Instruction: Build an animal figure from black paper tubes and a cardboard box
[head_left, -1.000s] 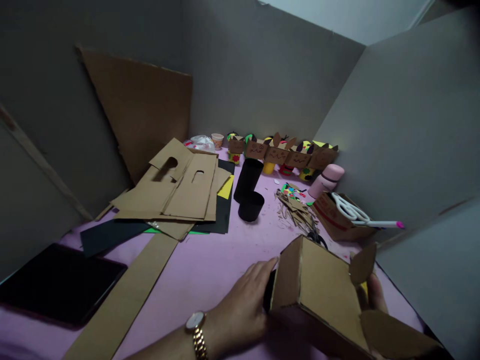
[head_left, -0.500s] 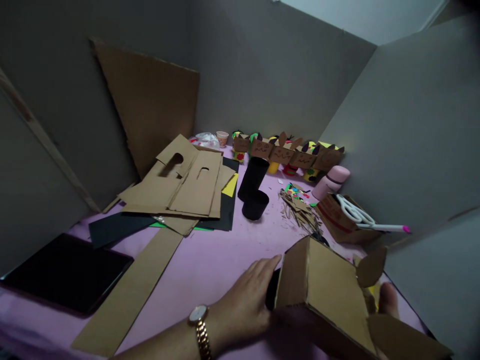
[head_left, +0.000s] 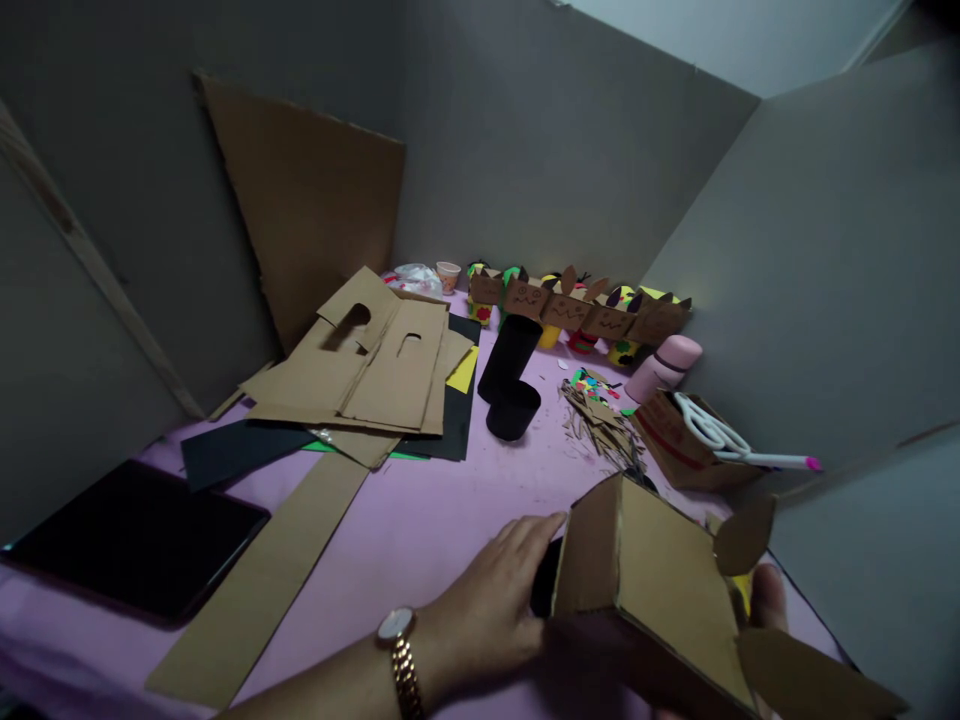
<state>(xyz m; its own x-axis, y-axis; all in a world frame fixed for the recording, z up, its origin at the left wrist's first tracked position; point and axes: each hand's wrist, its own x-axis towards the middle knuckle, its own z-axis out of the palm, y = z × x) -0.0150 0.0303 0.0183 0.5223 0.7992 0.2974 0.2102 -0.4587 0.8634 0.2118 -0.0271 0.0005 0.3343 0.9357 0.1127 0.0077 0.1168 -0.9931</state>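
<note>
A brown cardboard box (head_left: 656,575) with pointed ear-like flaps stands on the pink table (head_left: 420,520) at the lower right. My left hand (head_left: 491,605), a gold watch on its wrist, lies against the box's left side next to a black tube (head_left: 545,578), fingers stretched out flat. My right hand (head_left: 766,598) is behind the box's right side; only a fingertip shows, pressed to the cardboard near a yellow piece (head_left: 741,588).
Flat cardboard cut-outs (head_left: 367,365) lie on black and yellow paper at centre left, with a long cardboard strip (head_left: 270,575) and a black tablet (head_left: 135,540). Two black tubes (head_left: 510,375), paper scraps (head_left: 600,415), cardboard figures (head_left: 577,315), a pink bottle (head_left: 664,365) and a small box with scissors (head_left: 694,435) stand farther back. Grey partitions surround the table.
The view has shifted a little, so the table's things sit slightly farther right in frame. Both hands and the box stay nearly as they were.
</note>
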